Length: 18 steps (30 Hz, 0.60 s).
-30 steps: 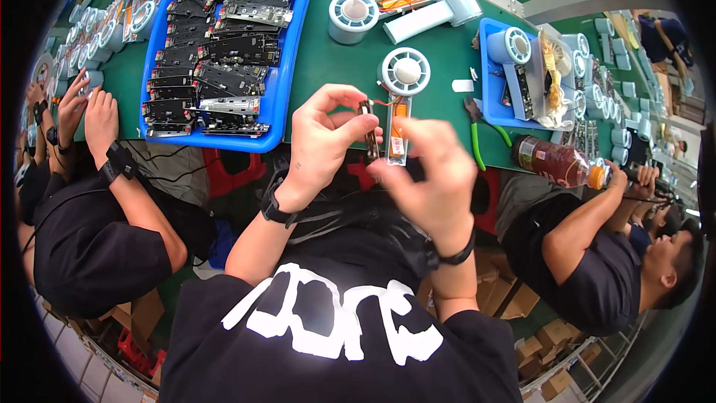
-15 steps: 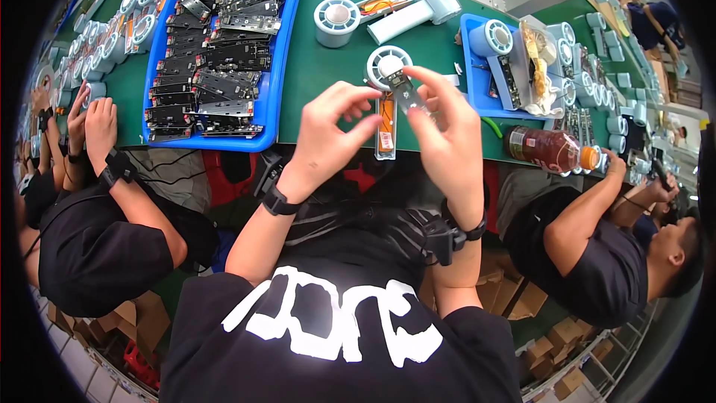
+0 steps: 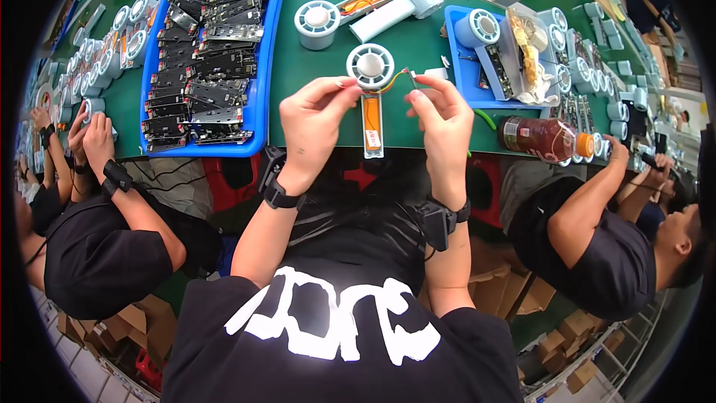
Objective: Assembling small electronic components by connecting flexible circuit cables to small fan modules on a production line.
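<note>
A pale blue handheld fan (image 3: 371,67) lies on the green bench in front of me, its round grille facing up. Its handle points toward me and is uncovered, with an orange battery (image 3: 372,116) inside. My right hand (image 3: 445,119) pinches a small dark circuit board (image 3: 412,80), turned nearly edge-on, right of the fan head. Thin red and yellow wires (image 3: 397,79) run between the fan and the board. At the left side of the fan head, the thumb and fingertips of my left hand (image 3: 313,116) are pressed together; a tiny whitish bit shows there, too small to name.
A blue tray (image 3: 261,104) of dark circuit boards stands left. Beyond lie another fan (image 3: 317,24) and a fan body (image 3: 403,13). To the right are a blue tray (image 3: 488,101) with parts, a green strip (image 3: 485,118) and a drink bottle (image 3: 538,139). Co-workers sit on both sides.
The circuit board has turned from showing its face to nearly edge-on and sits farther from the fan head. My left fingers have closed together beside the fan. The whole view has shifted slightly.
</note>
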### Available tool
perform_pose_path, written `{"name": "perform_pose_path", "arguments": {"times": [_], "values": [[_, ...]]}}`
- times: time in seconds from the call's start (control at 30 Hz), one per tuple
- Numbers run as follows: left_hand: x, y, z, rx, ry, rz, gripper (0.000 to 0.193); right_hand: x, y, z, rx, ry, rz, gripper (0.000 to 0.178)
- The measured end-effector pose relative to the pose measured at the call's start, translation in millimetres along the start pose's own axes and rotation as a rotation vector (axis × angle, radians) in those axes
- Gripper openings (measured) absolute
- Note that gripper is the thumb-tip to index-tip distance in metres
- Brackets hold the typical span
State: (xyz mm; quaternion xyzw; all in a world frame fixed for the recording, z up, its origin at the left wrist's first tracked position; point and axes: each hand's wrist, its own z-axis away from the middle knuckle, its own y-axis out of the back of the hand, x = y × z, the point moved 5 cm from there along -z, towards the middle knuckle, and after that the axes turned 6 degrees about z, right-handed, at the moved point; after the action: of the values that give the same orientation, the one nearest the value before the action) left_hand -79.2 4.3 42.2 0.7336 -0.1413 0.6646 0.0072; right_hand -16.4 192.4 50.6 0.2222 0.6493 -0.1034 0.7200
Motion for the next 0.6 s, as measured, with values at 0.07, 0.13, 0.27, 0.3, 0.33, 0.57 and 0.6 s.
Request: {"name": "perform_pose_path", "arguments": {"times": [0.07,0.13,0.27,0.3,0.33,0.57,0.6], "values": [[-7,1,0,0.045,0.093,0.106,0.016,-2,-6,5,-0.066,-0.089,-0.103,0.032],[-12,2,0,0.083,0.145,0.211,0.018,-1,-5,7,-0.099,-0.131,-0.157,0.032],[-6,-4,4,0.09,0.138,0.237,0.018,7,-7,12,-0.21,-0.183,-0.231,0.035],[-3,-6,5,0.084,0.123,0.225,0.018,9,-8,13,-0.216,-0.169,-0.289,0.035],[-1,-9,5,0.085,0.121,0.223,0.018,10,-9,15,-0.225,-0.155,-0.347,0.036],[14,-27,6,-0.104,-0.112,-0.141,0.016,11,-13,23,-0.194,-0.088,-0.448,0.038],[14,-29,6,-0.105,-0.111,-0.141,0.016,12,-13,24,-0.186,-0.058,-0.436,0.037]]}}
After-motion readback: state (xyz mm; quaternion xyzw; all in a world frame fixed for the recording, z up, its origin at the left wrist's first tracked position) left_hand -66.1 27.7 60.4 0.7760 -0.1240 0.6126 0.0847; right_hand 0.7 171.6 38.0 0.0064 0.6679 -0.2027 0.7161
